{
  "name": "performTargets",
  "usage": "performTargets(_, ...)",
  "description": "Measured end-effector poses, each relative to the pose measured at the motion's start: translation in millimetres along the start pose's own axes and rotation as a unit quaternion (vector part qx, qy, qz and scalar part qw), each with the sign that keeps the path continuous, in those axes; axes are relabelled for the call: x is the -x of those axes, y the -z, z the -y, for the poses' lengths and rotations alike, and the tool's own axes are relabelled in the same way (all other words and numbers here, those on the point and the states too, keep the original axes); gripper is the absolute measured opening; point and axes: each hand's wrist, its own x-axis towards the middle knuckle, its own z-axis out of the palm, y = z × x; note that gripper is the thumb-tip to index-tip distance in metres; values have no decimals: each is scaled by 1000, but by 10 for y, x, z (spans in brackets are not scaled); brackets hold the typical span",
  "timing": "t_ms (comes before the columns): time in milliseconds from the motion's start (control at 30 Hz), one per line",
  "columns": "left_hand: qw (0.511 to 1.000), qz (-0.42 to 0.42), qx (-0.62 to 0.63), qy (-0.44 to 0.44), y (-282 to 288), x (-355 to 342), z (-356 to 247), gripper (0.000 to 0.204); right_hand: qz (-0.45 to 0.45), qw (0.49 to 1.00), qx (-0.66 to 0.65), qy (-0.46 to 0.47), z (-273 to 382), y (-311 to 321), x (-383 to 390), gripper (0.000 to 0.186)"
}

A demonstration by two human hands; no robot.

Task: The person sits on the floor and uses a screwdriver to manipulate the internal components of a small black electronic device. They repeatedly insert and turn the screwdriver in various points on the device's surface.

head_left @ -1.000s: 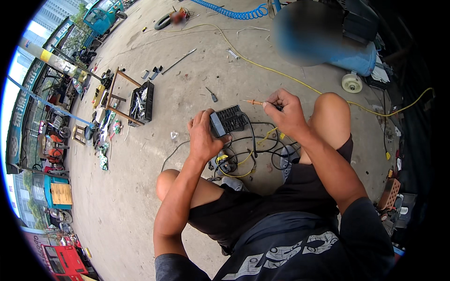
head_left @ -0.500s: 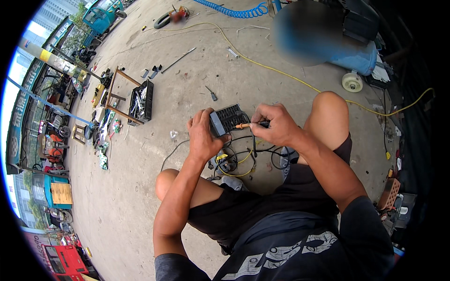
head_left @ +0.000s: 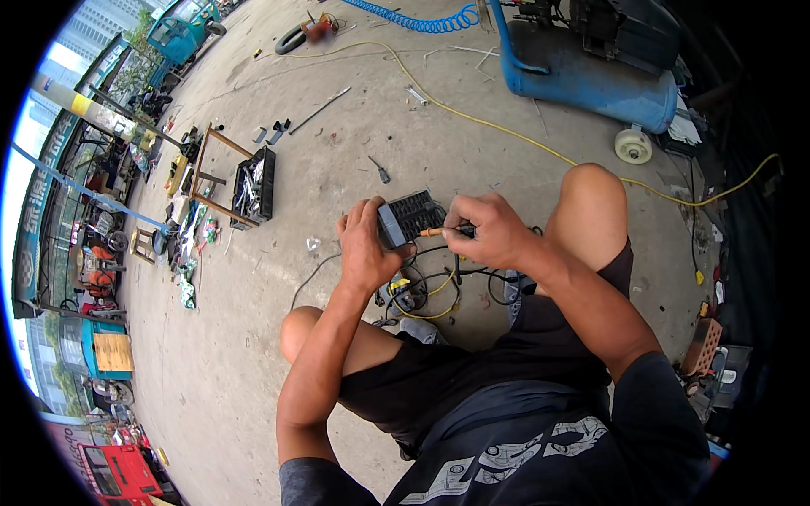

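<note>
My left hand (head_left: 364,253) is closed round the left side of a dark finned box (head_left: 413,215) with a grey side face, holding it tilted above the ground between my knees. In my right hand (head_left: 491,229) is a slim orange-and-black pen-like tool (head_left: 434,232), pinched between thumb and fingers. Its tip points left, at the lower right part of the fins. Whether the tip touches the box is too small to tell. Black and yellow cables (head_left: 456,282) lie below the box, around my shoes. A screwdriver (head_left: 381,171) lies on the concrete beyond the box.
To the left stand a black crate of tools (head_left: 265,185) and a wooden frame (head_left: 201,181). A yellow hose (head_left: 498,126) crosses the ground towards the right. A blue air compressor (head_left: 591,93) with a pale wheel (head_left: 633,147) stands at the far right.
My right hand has shifted slightly left, with the pen-like tool still pinched in it. The left hand and the finned box have stayed almost in place.
</note>
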Motion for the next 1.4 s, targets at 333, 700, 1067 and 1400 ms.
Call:
performTargets(333,1000,0,2,12,4,1,7,87,-58,997,34,26,-8,-14,45,16)
performTargets(700,1000,18,7,24,27,-9,-38,88,3,1000,-9,17,54,5,26,15)
performTargets(1067,1000,4,-4,14,2,2,9,87,-12,992,71,99,1,-119,78,21)
performTargets(1400,1000,5,2,25,10,-3,-3,88,-90,987,112,73,23,-77,87,22)
